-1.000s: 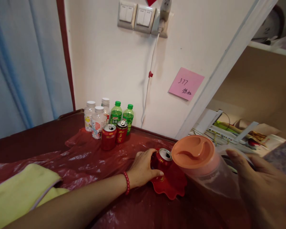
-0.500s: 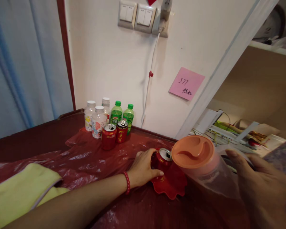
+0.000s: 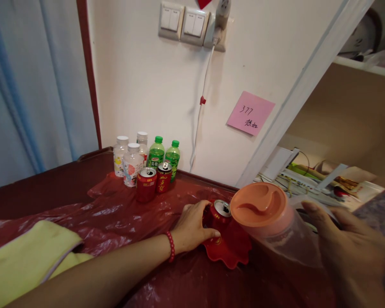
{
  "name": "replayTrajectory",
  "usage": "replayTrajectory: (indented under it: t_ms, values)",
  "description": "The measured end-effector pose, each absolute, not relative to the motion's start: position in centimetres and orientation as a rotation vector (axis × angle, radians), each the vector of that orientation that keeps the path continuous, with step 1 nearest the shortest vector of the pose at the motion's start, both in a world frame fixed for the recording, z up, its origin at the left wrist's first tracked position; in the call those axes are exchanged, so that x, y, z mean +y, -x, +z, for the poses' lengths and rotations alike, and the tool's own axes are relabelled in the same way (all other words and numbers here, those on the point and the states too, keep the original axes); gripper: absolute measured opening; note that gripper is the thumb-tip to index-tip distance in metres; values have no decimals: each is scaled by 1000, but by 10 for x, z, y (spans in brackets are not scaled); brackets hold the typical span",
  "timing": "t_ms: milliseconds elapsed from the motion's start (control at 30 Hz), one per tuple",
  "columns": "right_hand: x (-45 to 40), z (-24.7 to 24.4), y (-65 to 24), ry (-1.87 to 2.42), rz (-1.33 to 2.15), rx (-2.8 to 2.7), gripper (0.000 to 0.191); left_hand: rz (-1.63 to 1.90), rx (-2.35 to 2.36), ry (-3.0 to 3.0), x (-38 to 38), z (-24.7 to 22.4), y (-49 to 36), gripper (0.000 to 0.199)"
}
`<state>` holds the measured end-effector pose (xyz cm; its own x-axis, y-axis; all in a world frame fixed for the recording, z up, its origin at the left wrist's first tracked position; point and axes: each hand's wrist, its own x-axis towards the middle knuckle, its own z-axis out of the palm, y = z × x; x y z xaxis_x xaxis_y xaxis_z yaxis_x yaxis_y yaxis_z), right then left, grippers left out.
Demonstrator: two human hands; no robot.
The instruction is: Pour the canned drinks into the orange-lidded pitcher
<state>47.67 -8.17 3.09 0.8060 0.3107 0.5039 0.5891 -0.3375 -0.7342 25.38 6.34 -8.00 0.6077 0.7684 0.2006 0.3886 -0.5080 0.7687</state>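
Note:
My left hand [image 3: 194,226] is wrapped round a red drink can [image 3: 218,217] with an open top. The can stands in a red plate with a wavy rim [image 3: 232,252]. Gripped by its handle, a clear pitcher [image 3: 285,237] is tilted in my right hand [image 3: 349,246]. Its orange lid [image 3: 259,204] is level with the can's top, and the spout side is at the can's opening. Whether liquid is flowing cannot be made out.
Two more red cans, one of them a wider can [image 3: 146,185], stand before green-capped bottles [image 3: 156,149] and white-capped bottles [image 3: 132,164]. Red plastic sheeting [image 3: 112,209] covers part of the table. A yellow cloth [image 3: 32,252] lies at the left. Shelves [image 3: 349,107] stand at the right.
Almost nothing differs. The pitcher and my right hand have shifted very slightly left; my left hand stays on the can.

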Motion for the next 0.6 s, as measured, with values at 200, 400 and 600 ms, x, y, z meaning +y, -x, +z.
replayTrajectory:
  t_ms: [200,400,600]
  values:
    - [-82,26,-485,1977,-319,-684,47,686,910,-2130,63,-79,-252,77]
    - [-83,24,-486,1938,-337,-689,45,690,907,-2135,63,-79,-253,77]
    - [-83,26,-485,1954,-351,-707,45,695,902,-2137,64,-80,-253,77]
